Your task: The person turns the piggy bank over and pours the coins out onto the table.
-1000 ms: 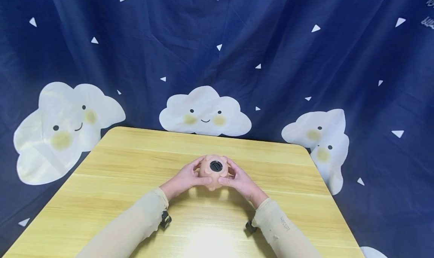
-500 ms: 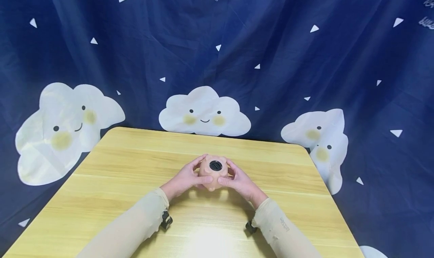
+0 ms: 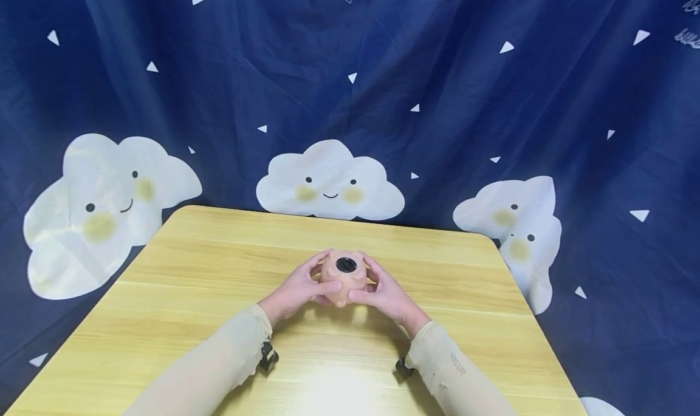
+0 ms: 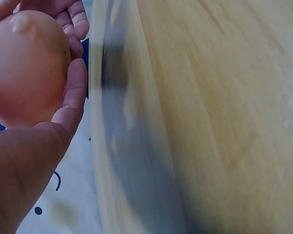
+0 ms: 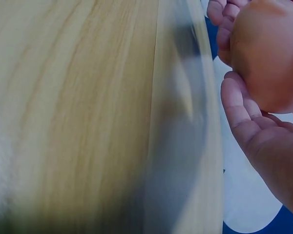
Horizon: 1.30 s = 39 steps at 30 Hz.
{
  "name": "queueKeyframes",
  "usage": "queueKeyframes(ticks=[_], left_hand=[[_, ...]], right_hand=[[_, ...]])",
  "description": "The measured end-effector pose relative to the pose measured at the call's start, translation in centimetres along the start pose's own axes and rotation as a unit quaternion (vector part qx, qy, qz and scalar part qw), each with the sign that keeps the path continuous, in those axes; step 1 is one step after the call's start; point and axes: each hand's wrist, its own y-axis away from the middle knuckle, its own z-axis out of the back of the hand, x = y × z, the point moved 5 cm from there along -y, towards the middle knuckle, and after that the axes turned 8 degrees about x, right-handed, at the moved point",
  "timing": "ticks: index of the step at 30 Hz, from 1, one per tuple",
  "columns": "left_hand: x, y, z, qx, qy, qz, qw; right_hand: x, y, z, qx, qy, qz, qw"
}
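Note:
Between both hands is a round pink piggy bank [image 3: 343, 285] with small bumps on its surface. A black slotted plug [image 3: 346, 265] faces up in the head view. My left hand [image 3: 302, 288] grips the left side, its thumb across the near face. On the opposite side my right hand [image 3: 387, 291] holds it the same way, thumb on the near face. The wrist views show the smooth pink side of the piggy bank [image 4: 29, 73] with curled fingers around it. It appears held above the table. Its underside is hidden.
A light wood-grain table [image 3: 246, 240] lies beneath, with a bright glare spot near its front. Behind it hangs a dark blue curtain [image 3: 306, 57] printed with white clouds and triangles. Small black devices [image 3: 268, 358] are strapped at both wrists.
The piggy bank has tilted a little, so its black plug looks flatter and sits slightly higher and farther left. Both hands keep their hold, nearly in place.

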Motion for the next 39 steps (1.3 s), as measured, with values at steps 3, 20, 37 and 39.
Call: queueKeyframes(ticks=[3,20,37,39], left_hand=[[0.0,0.0,0.0,-0.003,-0.001,0.002,1.0],[-0.8,0.2,-0.8,-0.001,-0.018,-0.003,0.9998],[-0.9,0.4,-0.8,0.013,-0.021,-0.017,0.9995],[-1.0,0.5,-0.8,0.012,-0.023,-0.022,0.9994]], right_hand=[[-0.1,0.0,-0.1,0.0,-0.001,-0.001,1.0],[-0.3,-0.1,-0.1,0.007,-0.002,0.005,1.0],[-0.2,0.0,0.0,0.01,0.005,-0.006,1.0],[0.0,0.1,0.0,0.012,0.007,-0.004,1.0]])
